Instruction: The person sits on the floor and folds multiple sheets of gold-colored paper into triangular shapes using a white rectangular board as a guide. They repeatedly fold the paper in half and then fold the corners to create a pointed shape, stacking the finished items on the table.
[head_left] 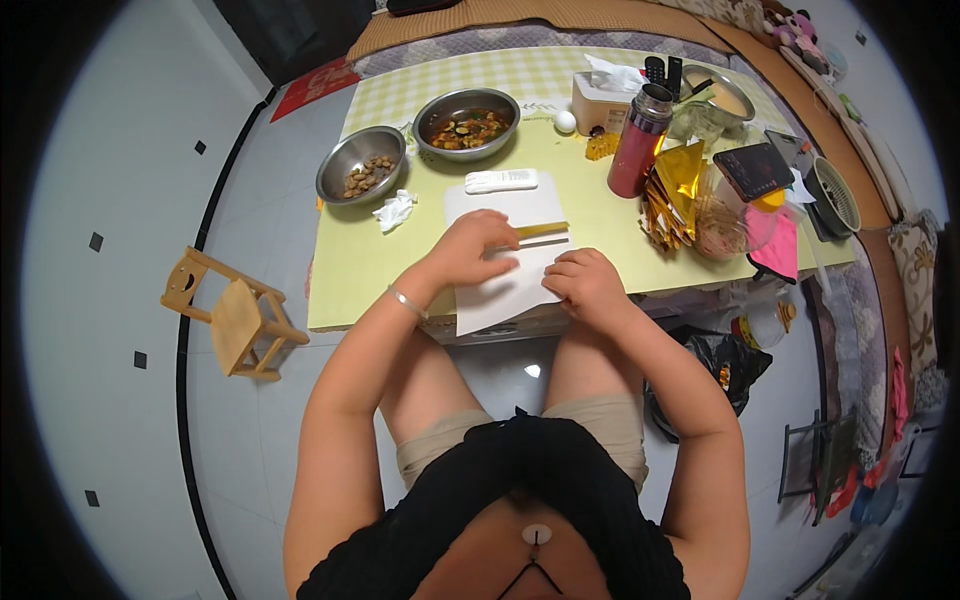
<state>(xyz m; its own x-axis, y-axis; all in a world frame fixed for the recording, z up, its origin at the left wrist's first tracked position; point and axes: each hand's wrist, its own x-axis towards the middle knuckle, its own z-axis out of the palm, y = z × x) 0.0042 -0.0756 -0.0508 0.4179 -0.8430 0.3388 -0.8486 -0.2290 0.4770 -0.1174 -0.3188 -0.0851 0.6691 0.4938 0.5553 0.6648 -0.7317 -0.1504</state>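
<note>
A white sheet of paper (pixel 490 300) lies at the table's front edge, its near corner hanging over. My left hand (pixel 472 248) is above it, thumb and fingers apart. Its fingertips are at the left end of a narrow gold strip (pixel 543 229), which lies across the sheet with a dark line just below it. My right hand (pixel 590 288) has its fingers curled together on the sheet's right edge; its thumb is mostly hidden. Beyond the strip is a long white plastic case (pixel 501 180), lying on the upper part of the paper.
On the green table (pixel 390 280) stand a bowl of peanuts (pixel 345 150), a bowl of food in dark broth (pixel 466 155), a crumpled tissue (pixel 394 211), an egg (pixel 565 121), a red flask (pixel 640 150) and gold foil (pixel 680 185). A small wooden chair (pixel 235 315) is at left.
</note>
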